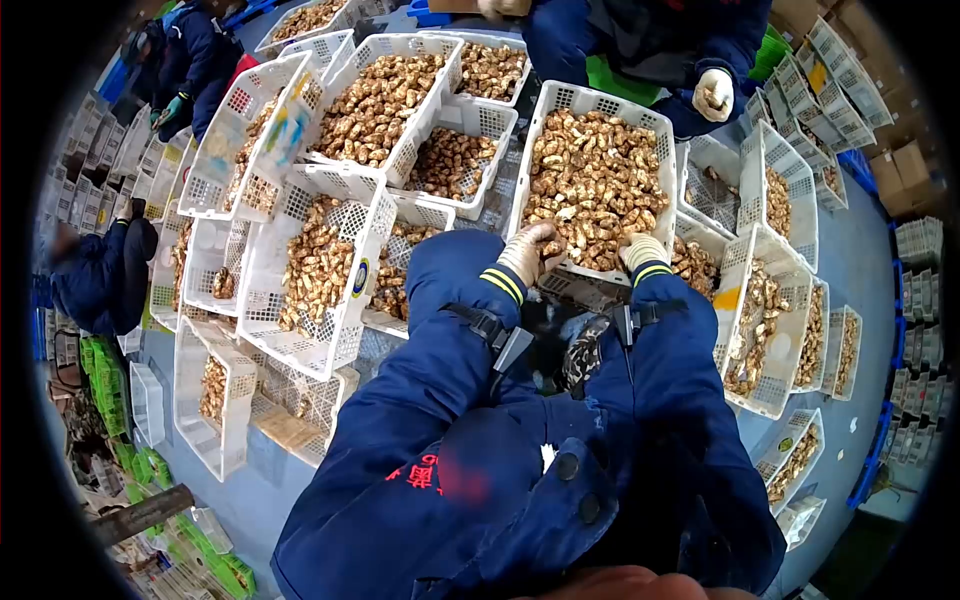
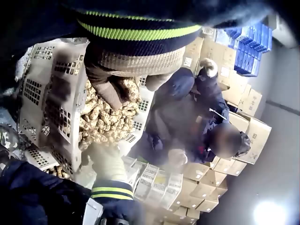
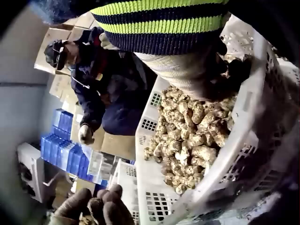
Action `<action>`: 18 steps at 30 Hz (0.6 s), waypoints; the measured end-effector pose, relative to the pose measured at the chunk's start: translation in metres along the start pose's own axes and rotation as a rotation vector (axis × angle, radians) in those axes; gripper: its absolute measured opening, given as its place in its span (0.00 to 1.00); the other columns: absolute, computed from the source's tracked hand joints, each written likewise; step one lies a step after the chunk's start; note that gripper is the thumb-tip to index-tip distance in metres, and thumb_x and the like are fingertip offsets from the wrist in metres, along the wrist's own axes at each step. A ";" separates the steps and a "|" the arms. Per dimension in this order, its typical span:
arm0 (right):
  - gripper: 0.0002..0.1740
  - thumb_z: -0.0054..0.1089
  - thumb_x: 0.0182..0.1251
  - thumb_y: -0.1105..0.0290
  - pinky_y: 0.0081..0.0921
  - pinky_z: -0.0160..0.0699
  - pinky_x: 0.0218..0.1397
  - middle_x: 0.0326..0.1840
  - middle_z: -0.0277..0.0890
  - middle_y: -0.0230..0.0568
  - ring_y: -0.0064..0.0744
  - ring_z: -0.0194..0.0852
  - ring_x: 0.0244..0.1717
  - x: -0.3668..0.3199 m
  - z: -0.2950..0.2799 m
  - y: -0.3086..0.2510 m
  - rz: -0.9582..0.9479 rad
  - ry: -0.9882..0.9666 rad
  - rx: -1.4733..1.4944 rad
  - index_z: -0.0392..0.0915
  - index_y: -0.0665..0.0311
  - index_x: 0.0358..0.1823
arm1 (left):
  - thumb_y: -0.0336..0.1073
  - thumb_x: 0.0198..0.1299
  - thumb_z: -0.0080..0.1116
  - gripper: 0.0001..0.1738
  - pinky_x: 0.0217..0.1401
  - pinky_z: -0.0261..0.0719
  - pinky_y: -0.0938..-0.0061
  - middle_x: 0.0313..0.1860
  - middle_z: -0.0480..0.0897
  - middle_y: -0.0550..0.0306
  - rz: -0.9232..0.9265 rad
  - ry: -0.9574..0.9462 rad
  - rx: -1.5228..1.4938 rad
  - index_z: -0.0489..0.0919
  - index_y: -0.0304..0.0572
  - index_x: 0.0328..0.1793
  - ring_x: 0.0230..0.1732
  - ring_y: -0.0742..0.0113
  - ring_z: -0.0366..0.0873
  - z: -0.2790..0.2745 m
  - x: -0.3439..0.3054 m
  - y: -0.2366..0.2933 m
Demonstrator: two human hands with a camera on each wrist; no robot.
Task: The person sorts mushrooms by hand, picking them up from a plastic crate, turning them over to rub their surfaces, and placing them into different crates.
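A white plastic crate heaped with knobby brown mushrooms stands in front of me. My gloved left hand is over its near left corner. Its fingers curl around a mushroom, seen from the side in the right wrist view. My gloved right hand is at the near right corner, low against the heap; its fingertips are hidden, and I cannot tell whether they grip anything. In the left wrist view the right hand reaches over the crate wall, near the loose mushrooms.
Crates of mushrooms surround me, including a large one at left and a tilted one at right. Another person sits across the crate, with a gloved hand near it. Cardboard boxes are stacked behind.
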State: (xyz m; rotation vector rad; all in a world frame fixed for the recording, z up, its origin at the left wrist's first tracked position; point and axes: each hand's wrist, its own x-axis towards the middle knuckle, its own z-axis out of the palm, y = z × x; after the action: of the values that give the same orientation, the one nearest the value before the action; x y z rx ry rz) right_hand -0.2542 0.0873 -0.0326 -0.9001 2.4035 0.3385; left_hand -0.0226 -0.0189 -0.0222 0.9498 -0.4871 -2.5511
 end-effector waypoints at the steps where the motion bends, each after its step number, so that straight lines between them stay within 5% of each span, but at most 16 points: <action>1: 0.16 0.57 0.59 0.57 0.38 0.75 0.53 0.44 0.81 0.48 0.45 0.79 0.48 -0.010 0.005 0.008 -0.116 0.231 0.166 0.81 0.53 0.46 | 0.37 0.58 0.60 0.16 0.52 0.78 0.59 0.41 0.75 0.57 -0.009 -0.005 0.029 0.75 0.47 0.53 0.45 0.59 0.76 0.003 -0.004 0.003; 4: 0.14 0.57 0.60 0.57 0.37 0.75 0.51 0.41 0.81 0.47 0.45 0.79 0.46 -0.010 0.004 0.015 -0.150 0.276 0.212 0.81 0.53 0.43 | 0.38 0.59 0.58 0.16 0.45 0.81 0.64 0.38 0.76 0.60 -0.035 -0.014 0.076 0.75 0.48 0.53 0.39 0.63 0.78 0.005 -0.004 0.002; 8: 0.32 0.64 0.51 0.49 0.38 0.71 0.61 0.60 0.73 0.48 0.47 0.73 0.59 -0.027 -0.002 -0.007 -0.080 0.019 -0.015 0.75 0.56 0.56 | 0.37 0.59 0.59 0.16 0.42 0.82 0.66 0.37 0.77 0.61 -0.041 0.000 0.094 0.75 0.48 0.54 0.34 0.64 0.79 0.003 0.000 0.000; 12: 0.35 0.65 0.51 0.51 0.38 0.72 0.60 0.59 0.74 0.48 0.46 0.72 0.59 -0.035 -0.011 -0.024 -0.043 -0.038 -0.105 0.70 0.55 0.62 | 0.38 0.60 0.58 0.17 0.43 0.82 0.65 0.37 0.77 0.60 -0.038 0.012 0.112 0.73 0.47 0.54 0.35 0.64 0.79 0.002 0.001 0.000; 15: 0.33 0.63 0.53 0.54 0.37 0.72 0.60 0.58 0.74 0.48 0.47 0.73 0.59 -0.025 -0.010 -0.019 -0.015 -0.058 0.013 0.71 0.54 0.61 | 0.38 0.60 0.58 0.17 0.44 0.82 0.65 0.39 0.78 0.60 -0.027 -0.002 0.092 0.74 0.47 0.55 0.35 0.65 0.78 0.003 -0.002 0.001; 18: 0.27 0.61 0.56 0.57 0.30 0.72 0.58 0.52 0.78 0.49 0.40 0.75 0.54 -0.008 0.010 0.003 -0.283 0.094 0.615 0.76 0.65 0.55 | 0.39 0.59 0.59 0.18 0.45 0.81 0.65 0.39 0.79 0.62 -0.040 -0.028 0.149 0.74 0.50 0.56 0.39 0.66 0.79 0.008 -0.011 0.004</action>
State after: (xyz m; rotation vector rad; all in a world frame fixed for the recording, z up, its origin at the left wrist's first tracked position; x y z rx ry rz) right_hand -0.2468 0.0976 -0.0362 -0.9459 2.2073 -0.5323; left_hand -0.0197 -0.0156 -0.0086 0.9845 -0.6814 -2.5962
